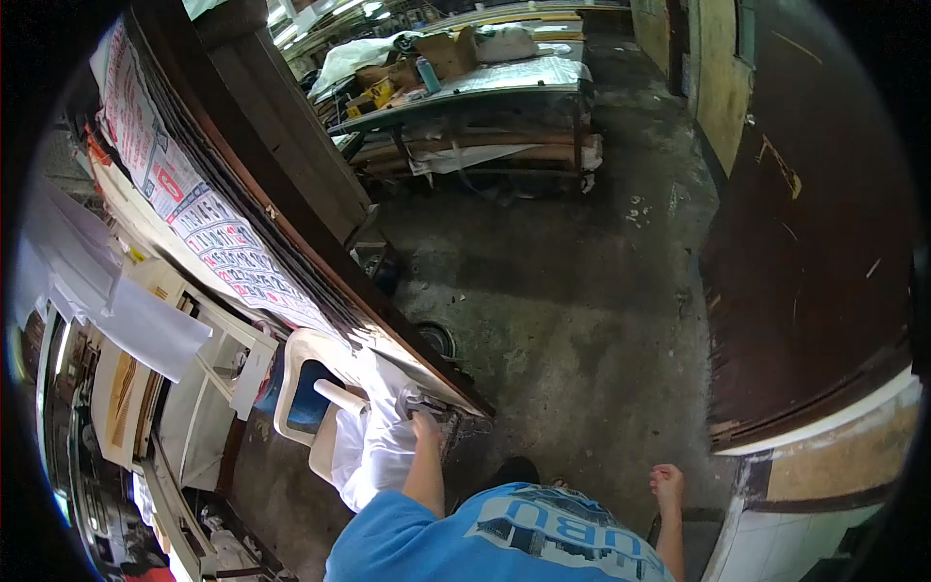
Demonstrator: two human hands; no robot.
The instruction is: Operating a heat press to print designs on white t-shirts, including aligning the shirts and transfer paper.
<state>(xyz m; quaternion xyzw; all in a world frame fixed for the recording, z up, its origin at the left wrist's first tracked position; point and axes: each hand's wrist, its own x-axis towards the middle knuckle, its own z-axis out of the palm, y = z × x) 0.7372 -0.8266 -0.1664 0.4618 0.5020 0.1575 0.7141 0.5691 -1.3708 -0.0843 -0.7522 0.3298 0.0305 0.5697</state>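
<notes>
**The white cloth could slip or snag beside the chair**

The white cloth (388, 444) is bunched up on the right side of a pale plastic chair (322, 448). Part of it hangs down low past the chair's near edge. The left hand (424, 427) is at the right edge of the cloth, with its fingers bent. I cannot tell if they hold the cloth or just touch it. The right hand (667, 482) is well apart, out to the side. Its fingers curl in, and nothing shows in it. I cannot tell how tightly they are closed.

The cloth looks soft and slippery, so it could slide off the chair's edge if only one part is pulled. The floor (543, 320) looks dark and dirty, so a fall could leave marks on it.

The cloth is also squeezed in near the foot of a dark wood post (281, 223). The wood looks worn, and a rough bit could catch the cloth and tear it. The left hand is close to the post too, so the knuckles could get scraped.

The chair looks light. If the cloth is hooked on its arm, a hard tug could drag the chair or tip it. With the right hand so far off, only one hand is there to stop that.
</notes>
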